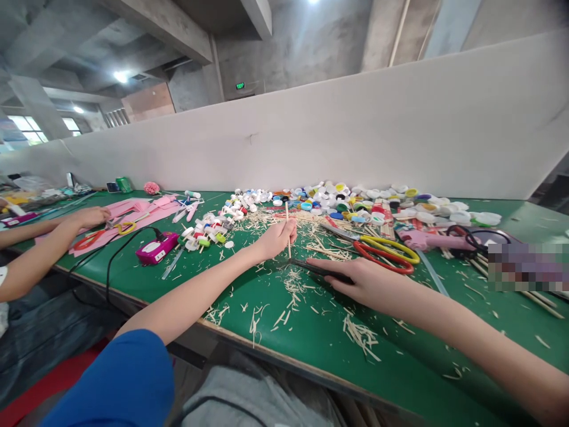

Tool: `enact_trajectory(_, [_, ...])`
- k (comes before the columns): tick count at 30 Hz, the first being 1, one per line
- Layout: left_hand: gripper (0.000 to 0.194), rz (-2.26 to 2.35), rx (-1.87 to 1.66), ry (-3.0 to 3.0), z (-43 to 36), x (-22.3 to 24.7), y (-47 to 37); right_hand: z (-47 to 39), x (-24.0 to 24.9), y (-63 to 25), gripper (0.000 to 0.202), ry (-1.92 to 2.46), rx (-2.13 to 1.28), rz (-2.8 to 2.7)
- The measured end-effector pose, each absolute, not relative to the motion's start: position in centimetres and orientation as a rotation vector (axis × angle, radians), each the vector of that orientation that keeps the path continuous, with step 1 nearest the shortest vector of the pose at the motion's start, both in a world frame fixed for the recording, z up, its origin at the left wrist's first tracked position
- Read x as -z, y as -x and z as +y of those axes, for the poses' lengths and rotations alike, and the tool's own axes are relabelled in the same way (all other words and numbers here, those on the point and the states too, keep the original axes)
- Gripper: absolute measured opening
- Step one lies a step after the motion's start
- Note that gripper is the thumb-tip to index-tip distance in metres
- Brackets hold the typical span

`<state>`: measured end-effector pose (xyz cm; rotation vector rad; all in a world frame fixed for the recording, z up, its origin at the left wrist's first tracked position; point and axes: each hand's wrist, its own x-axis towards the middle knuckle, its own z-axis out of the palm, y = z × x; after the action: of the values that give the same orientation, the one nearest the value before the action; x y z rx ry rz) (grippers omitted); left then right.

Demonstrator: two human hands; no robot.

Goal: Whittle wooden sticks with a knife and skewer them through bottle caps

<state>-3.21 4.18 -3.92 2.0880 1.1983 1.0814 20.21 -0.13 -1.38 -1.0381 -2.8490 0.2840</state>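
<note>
In the middle of the head view my left hand (278, 238) is closed around a thin wooden stick (289, 248) held nearly upright. A dark round cap (285, 198) appears at the stick's top; I cannot tell whether it is fixed there. My right hand (353, 277) grips a dark, slim knife (322, 271), its index finger stretched along the top. The knife's tip is at the stick's lower end, close to the table. Pale wood shavings (296, 284) lie below and around both hands.
Bottle caps (342, 198) are heaped along the white partition (355, 130). Yellow and red-handled scissors (386, 249) and a pink glue gun (433, 240) lie to the right on the green table (267, 323). Leftward are a magenta power socket (156, 248) and another person's hands (91, 218) over pink sheets.
</note>
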Motion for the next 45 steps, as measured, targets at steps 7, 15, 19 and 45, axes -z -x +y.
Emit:
enact_trajectory(7, [0.049, 1.205, -1.086, -2.101, 4.1, 3.7, 3.1, -0.3, 1.0, -20.3, 0.051, 1.024, -0.311, -2.823])
enact_trajectory(15, [0.046, 1.166, -1.074, -2.068, 4.4, 4.0, 3.3, 0.1, 1.3, -20.4, 0.049, 0.884, -0.184, -2.761])
enact_trajectory(19, [0.046, 1.138, -1.065, -2.060, 4.1, 3.7, 3.2, 0.8, 2.5, -20.5, 0.050, 0.839, 0.121, -2.783])
enact_trajectory(45, [0.051, 1.129, -1.055, -2.128, 3.7, 3.6, 3.0, 0.3, 0.9, -20.1, 0.050, 0.971, -0.137, -2.858])
